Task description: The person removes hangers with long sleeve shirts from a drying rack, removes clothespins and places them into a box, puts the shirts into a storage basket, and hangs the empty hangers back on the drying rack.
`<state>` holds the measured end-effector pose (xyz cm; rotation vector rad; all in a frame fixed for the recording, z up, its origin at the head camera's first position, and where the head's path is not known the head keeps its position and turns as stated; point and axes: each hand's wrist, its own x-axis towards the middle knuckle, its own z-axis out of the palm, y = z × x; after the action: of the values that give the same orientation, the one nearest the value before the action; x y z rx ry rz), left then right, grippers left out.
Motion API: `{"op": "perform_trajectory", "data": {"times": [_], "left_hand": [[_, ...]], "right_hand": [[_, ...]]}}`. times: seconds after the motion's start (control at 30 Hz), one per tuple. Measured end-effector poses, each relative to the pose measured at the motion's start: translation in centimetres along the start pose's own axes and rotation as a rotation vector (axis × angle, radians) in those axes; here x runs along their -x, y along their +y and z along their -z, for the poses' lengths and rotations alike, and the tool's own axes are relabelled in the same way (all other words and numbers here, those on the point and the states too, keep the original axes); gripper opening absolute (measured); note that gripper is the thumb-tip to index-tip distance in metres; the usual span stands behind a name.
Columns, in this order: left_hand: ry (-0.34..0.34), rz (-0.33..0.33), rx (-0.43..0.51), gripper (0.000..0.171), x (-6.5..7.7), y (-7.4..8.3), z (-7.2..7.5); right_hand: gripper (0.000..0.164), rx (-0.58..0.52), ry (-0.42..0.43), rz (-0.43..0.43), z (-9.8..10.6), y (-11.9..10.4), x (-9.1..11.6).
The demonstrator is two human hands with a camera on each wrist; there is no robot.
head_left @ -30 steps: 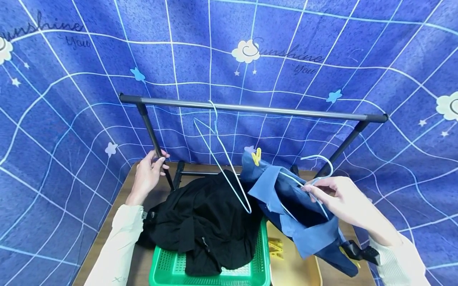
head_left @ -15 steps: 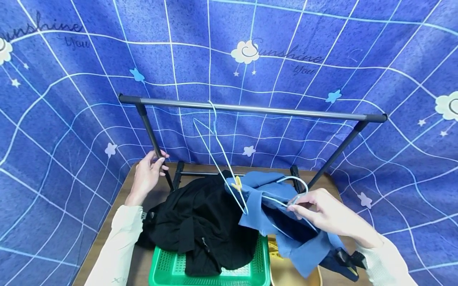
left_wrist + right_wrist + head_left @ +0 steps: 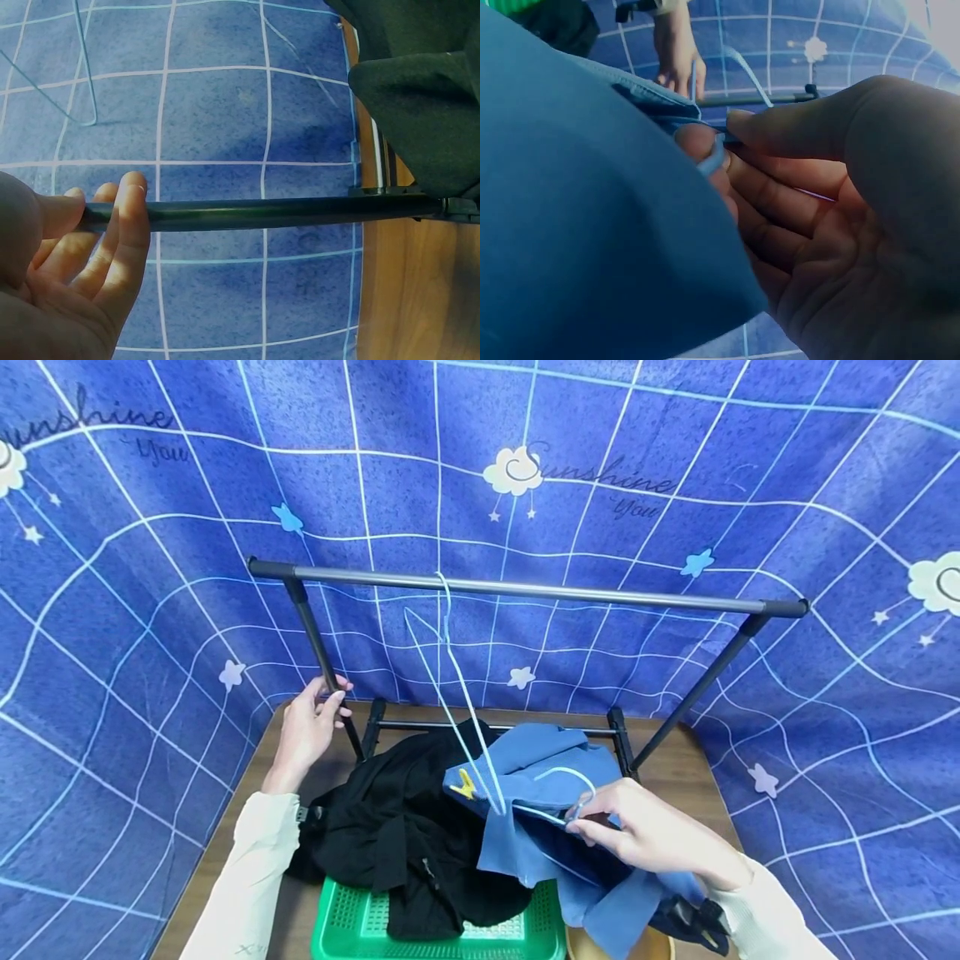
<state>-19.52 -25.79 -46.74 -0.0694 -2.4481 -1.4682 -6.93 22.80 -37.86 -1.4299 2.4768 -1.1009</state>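
In the head view, my left hand (image 3: 311, 727) holds the black left post (image 3: 315, 639) of a clothes rack. The left wrist view shows the thumb and fingers curled round that post (image 3: 255, 213). My right hand (image 3: 637, 831) pinches a light-blue wire hanger (image 3: 573, 772) just below its hook. A blue collared shirt (image 3: 543, 747) hangs on this hanger, with a yellow clothespin (image 3: 465, 785) clipped to its left shoulder. In the right wrist view, the shirt (image 3: 600, 210) covers much of the hanger. Another light-blue hanger (image 3: 476, 727) hangs bare from the rail, its lower end overlapping the shirt in view.
The metal rail (image 3: 570, 590) spans the rack above the table (image 3: 697, 777). A black garment (image 3: 405, 827) lies over a green basket (image 3: 551, 939) at the front. A tan tray (image 3: 588, 947) stands right of it, partly under the shirt. A patterned blue curtain surrounds everything.
My right hand has carried the shirt on its hanger left and down, over the black garment's right side and behind the bare hanger's lower end. The left hand stays on the post.
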Motion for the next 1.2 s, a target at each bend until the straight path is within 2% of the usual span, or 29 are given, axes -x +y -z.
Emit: {"op": "perform_trajectory", "data": {"times": [0.13, 0.27, 0.33, 0.4, 0.5, 0.57, 0.63, 0.7, 0.77, 0.87, 0.93, 1.07, 1.2], "left_hand": [[-0.028, 0.052, -0.053, 0.034, 0.2, 0.4, 0.2], [-0.092, 0.134, -0.163, 0.067, 1.1, 1.4, 0.7], [-0.071, 0.151, -0.204, 0.074, 2.0, 1.9, 1.0], [-0.005, 0.136, -0.237, 0.068, 3.2, 2.4, 1.4], [0.073, 0.024, -0.282, 0.038, 5.4, 3.4, 1.9], [0.047, -0.096, -0.302, 0.018, 7.0, 4.6, 2.0], [-0.038, -0.243, -0.293, 0.007, 8.7, 6.4, 1.7], [-0.150, -0.381, -0.249, 0.011, 10.3, 8.5, 0.6], [-0.256, -0.505, -0.209, 0.016, 11.8, 10.6, -1.1], [-0.376, -0.641, -0.177, 0.022, 13.3, 12.9, -4.0], [-0.415, -0.716, -0.194, 0.028, 13.9, 13.7, -5.7], [-0.413, -0.838, -0.241, 0.028, 14.2, 13.9, -8.1], [-0.405, -0.869, -0.267, 0.021, 14.1, 13.5, -9.4]], "right_hand": [[0.020, 0.012, -0.009, 0.049, -0.7, -0.2, -0.4], [0.021, 0.005, -0.036, 0.042, -1.2, -0.5, -1.0], [0.021, -0.009, -0.051, 0.032, -1.4, -0.6, -1.3], [0.022, -0.030, -0.068, 0.020, -1.5, -0.7, -1.6], [0.022, -0.053, -0.085, 0.010, -1.6, -0.8, -2.0], [0.022, -0.065, -0.093, 0.005, -1.8, -0.7, -2.2], [0.022, -0.073, -0.094, 0.001, -1.9, -0.7, -2.3], [0.022, -0.075, -0.096, 0.004, -2.0, -0.6, -2.5], [0.023, -0.072, -0.095, 0.012, -2.1, -0.5, -2.6], [0.023, -0.064, -0.094, 0.025, -2.3, -0.4, -2.9], [0.024, -0.062, -0.096, 0.034, -2.5, -0.3, -3.2], [0.029, -0.073, -0.114, 0.036, -2.7, -0.4, -3.7], [0.031, -0.080, -0.120, 0.029, -2.9, -0.5, -3.8]]}}
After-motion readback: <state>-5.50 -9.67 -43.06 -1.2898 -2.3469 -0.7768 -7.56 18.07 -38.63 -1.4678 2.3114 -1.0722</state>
